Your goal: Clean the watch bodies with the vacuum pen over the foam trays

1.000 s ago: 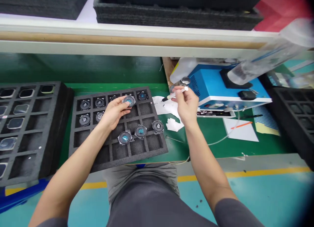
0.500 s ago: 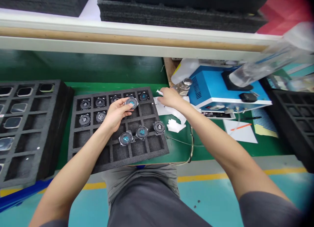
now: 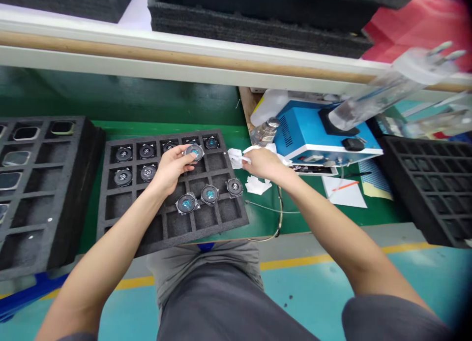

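My left hand pinches a round black smartwatch-like module with a blue-green display glow, holding it over the black foam tray. Several similar round modules sit in the tray's back pockets. Nearer the front, a glowing module, another glowing module and a dark module rest across the pocket dividers. Right of the tray, my right hand is closed on a small white stick-like thing, its tip at a white tissue. Its exact kind is too small to tell.
A crumpled tissue lies near a cable. Behind are a glass bottle and a blue machine carrying a clear cylinder. Foam trays stand at left and right; a shelf crosses above.
My right hand has come down and nearer with the white stick-like thing, onto the tissue. My left hand keeps hold of the module in about the same place. The view has shifted slightly.
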`<state>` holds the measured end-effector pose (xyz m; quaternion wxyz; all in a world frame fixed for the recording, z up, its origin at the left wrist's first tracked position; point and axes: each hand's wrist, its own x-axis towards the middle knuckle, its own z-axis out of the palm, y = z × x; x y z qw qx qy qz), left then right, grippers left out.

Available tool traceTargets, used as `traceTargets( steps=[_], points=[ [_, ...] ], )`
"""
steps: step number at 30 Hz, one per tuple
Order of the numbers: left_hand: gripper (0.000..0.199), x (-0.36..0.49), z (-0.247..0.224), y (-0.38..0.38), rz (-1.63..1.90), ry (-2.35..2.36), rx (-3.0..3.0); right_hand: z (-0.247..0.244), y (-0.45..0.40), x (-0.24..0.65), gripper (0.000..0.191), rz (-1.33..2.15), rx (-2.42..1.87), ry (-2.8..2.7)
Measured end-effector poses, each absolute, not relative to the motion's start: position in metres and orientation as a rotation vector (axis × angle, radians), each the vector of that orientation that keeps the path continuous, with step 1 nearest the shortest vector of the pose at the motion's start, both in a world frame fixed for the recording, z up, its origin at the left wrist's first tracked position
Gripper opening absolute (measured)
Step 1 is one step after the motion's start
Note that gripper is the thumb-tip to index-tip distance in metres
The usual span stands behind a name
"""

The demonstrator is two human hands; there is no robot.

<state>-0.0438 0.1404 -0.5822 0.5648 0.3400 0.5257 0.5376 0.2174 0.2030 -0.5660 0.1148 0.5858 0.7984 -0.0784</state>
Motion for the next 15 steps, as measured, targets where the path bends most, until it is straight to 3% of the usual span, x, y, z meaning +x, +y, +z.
traceTargets(
  steps=[7,15],
  points=[
    [0.038,-0.044,-0.582,0.143,1.263,1.247,0.811,-0.555,0.213,0.228,0.036,-0.201,1.983,2.287],
    [0.040,-0.043,-0.582,0.143,1.266,1.243,0.799,-0.566,0.216,0.215,0.033,-0.282,1.970,2.179]
  ],
)
